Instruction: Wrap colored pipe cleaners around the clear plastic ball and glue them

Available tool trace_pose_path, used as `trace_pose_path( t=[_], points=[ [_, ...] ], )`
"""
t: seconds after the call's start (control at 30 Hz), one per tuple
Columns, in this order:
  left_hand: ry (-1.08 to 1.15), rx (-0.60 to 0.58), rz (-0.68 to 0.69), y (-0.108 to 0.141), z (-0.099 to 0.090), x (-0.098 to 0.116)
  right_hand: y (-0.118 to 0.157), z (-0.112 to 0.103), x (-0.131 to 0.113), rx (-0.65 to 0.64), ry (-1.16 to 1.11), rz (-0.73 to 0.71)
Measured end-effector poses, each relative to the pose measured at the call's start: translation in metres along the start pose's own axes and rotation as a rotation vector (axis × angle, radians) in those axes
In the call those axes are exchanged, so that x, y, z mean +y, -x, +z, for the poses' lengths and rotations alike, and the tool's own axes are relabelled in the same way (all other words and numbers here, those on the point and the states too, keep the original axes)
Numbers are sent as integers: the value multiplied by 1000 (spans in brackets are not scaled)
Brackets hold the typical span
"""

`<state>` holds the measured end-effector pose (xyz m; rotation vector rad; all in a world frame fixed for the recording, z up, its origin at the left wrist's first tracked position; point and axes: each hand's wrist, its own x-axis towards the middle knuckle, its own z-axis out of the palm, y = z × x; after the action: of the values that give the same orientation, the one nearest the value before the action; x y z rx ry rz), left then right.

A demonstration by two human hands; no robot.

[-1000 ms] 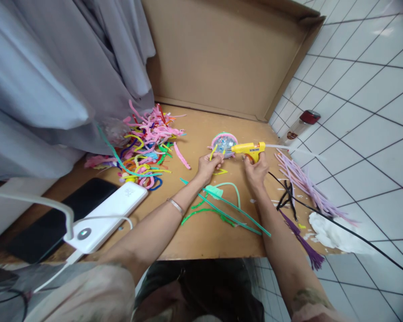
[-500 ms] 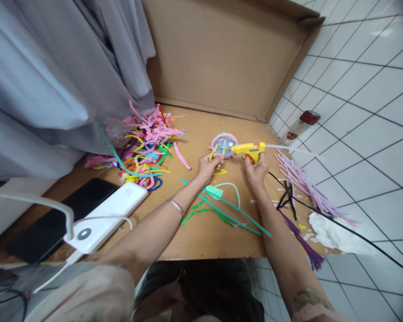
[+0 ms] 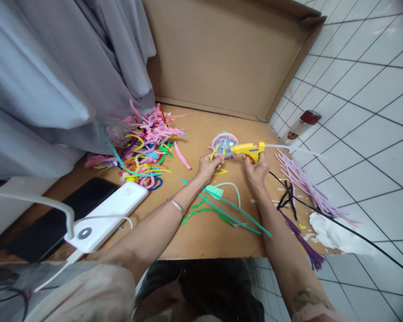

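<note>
My right hand (image 3: 257, 169) is wrapped round the grip of a yellow glue gun (image 3: 246, 150), which points left with a clear glue stick out of its back. Its nozzle is close to a short yellow pipe cleaner (image 3: 214, 152) pinched in my left hand (image 3: 211, 167). Just behind the nozzle and my left fingers is a small round dish (image 3: 225, 139) with a pink and green rim and shiny bits inside. A bent yellow piece (image 3: 222, 171) lies by my left hand. Green pipe cleaners (image 3: 201, 211) and teal ones (image 3: 245, 209) lie between my forearms.
A colourful heap of pipe cleaners (image 3: 151, 134), a white power bank (image 3: 107, 217) and a dark phone (image 3: 87, 197) are on the left. On the right are lilac stems (image 3: 305, 188), purple stems (image 3: 304, 246), black pieces (image 3: 288, 197), white fluff (image 3: 332, 230) and the black cable. Cardboard (image 3: 221, 53) stands behind.
</note>
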<state>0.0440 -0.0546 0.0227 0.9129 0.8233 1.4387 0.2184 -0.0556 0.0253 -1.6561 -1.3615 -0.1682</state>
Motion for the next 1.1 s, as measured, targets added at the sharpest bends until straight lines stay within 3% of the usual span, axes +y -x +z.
trace_pose_path(
  t=[1.1],
  points=[
    [-35,53,-5,-1,1,1,0,1,2,12,-18,10]
  ],
)
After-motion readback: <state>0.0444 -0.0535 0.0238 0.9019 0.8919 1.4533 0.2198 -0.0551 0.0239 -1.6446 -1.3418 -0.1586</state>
